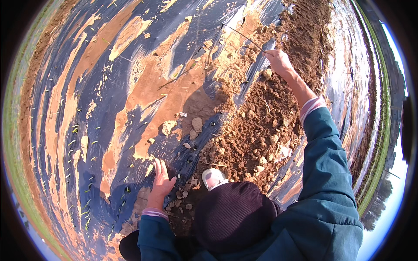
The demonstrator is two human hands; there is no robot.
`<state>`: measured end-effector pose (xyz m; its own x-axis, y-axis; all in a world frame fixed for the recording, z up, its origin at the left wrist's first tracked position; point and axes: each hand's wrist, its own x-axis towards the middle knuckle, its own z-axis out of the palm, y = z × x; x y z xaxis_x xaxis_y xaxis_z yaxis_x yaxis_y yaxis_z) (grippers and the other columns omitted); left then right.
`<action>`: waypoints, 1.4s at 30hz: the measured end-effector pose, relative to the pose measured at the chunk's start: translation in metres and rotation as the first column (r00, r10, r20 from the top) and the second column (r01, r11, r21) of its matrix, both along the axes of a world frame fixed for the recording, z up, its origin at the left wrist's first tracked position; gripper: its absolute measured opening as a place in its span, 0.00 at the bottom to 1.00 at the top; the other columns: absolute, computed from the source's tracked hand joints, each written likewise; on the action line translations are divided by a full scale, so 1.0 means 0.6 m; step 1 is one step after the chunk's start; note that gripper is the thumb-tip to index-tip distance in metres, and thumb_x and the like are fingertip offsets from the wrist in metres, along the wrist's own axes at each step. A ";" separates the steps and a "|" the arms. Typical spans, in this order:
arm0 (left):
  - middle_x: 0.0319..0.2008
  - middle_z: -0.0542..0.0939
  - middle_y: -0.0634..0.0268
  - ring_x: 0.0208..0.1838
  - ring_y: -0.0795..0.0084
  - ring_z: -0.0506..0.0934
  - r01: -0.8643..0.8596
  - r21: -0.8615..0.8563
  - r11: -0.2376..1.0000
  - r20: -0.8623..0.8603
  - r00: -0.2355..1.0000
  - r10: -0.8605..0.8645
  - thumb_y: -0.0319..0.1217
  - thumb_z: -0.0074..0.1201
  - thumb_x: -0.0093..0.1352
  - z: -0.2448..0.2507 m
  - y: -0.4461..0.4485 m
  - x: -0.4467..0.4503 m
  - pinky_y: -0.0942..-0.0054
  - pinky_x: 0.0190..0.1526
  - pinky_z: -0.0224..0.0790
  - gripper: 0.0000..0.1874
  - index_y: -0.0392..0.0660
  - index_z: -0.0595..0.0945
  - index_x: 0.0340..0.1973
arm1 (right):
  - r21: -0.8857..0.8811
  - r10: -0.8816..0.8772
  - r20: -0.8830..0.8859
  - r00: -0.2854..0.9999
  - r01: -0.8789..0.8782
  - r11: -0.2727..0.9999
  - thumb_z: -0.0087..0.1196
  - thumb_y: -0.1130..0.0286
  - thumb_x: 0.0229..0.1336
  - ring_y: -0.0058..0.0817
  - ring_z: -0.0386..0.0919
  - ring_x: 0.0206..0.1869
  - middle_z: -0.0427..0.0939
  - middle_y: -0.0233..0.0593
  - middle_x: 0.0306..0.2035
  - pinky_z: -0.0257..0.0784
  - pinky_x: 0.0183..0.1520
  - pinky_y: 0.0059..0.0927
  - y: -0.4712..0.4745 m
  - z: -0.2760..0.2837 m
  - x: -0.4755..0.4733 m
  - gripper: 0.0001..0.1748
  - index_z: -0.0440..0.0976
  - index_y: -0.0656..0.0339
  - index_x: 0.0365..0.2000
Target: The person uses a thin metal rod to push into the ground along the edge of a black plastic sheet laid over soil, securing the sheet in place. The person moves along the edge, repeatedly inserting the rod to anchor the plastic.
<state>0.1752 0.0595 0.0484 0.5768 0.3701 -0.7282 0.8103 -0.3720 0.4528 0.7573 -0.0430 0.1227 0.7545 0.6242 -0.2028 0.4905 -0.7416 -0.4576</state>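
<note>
My right hand (278, 62) is stretched forward and closed around the near end of a thin dark rod (246, 38). The rod's far end meets a lifted-looking fold of the dark plastic mulch film (192, 146). Lower left, my left hand (163, 180) is spread with nothing in it, over or on the soil-streaked film; whether it touches cannot be told. Loose brown soil (258, 120) lies between the hands, along the film's edge. Small green seedlings (128, 189) poke up through the film at the left.
A pale shoe (214, 178) stands on the soil below a dark knitted hat (236, 215). Dirt clods (168, 127) lie on the film ahead. Another film-covered bed (346, 65) runs along the right, with a grass strip beyond it.
</note>
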 end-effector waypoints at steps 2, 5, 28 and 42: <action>0.73 0.32 0.38 0.77 0.44 0.33 0.012 0.010 1.000 0.003 1.000 -0.012 0.38 0.60 0.62 -0.004 -0.001 -0.002 0.59 0.74 0.38 0.52 0.32 0.43 0.70 | -0.043 -0.084 -0.065 0.994 0.081 0.996 0.53 0.62 0.61 0.27 0.78 0.30 0.82 0.39 0.27 0.74 0.39 0.32 0.006 -0.002 0.017 0.15 0.81 0.61 0.41; 0.73 0.32 0.38 0.77 0.43 0.34 0.034 0.028 0.999 -0.003 0.999 -0.034 0.37 0.61 0.62 -0.012 -0.001 -0.007 0.60 0.74 0.40 0.52 0.32 0.43 0.70 | -0.061 -0.129 -0.096 0.987 0.123 0.991 0.53 0.62 0.61 0.26 0.78 0.29 0.82 0.39 0.27 0.75 0.39 0.31 0.017 -0.019 0.037 0.16 0.81 0.61 0.42; 0.72 0.31 0.36 0.76 0.41 0.35 0.017 0.046 0.999 0.073 0.997 -0.021 0.33 0.60 0.60 -0.034 -0.006 -0.024 0.57 0.75 0.36 0.53 0.30 0.42 0.69 | 0.038 -0.132 -0.337 0.932 0.154 0.987 0.47 0.67 0.66 0.17 0.69 0.25 0.76 0.34 0.25 0.65 0.27 0.25 -0.109 -0.082 -0.255 0.15 0.77 0.65 0.46; 0.72 0.32 0.36 0.76 0.40 0.35 0.004 0.048 0.999 0.101 0.995 -0.009 0.34 0.61 0.60 -0.033 -0.009 -0.023 0.57 0.75 0.35 0.53 0.29 0.42 0.70 | -0.115 -0.152 -0.498 0.854 0.109 0.987 0.45 0.65 0.67 0.13 0.62 0.18 0.69 0.26 0.17 0.59 0.22 0.22 -0.068 -0.048 -0.241 0.17 0.79 0.60 0.48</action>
<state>0.1617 0.0542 0.0288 0.6489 0.3990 -0.6479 0.7590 -0.4002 0.5136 0.6126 -0.0836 0.0937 0.6089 0.4925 -0.6218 0.1047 -0.8269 -0.5525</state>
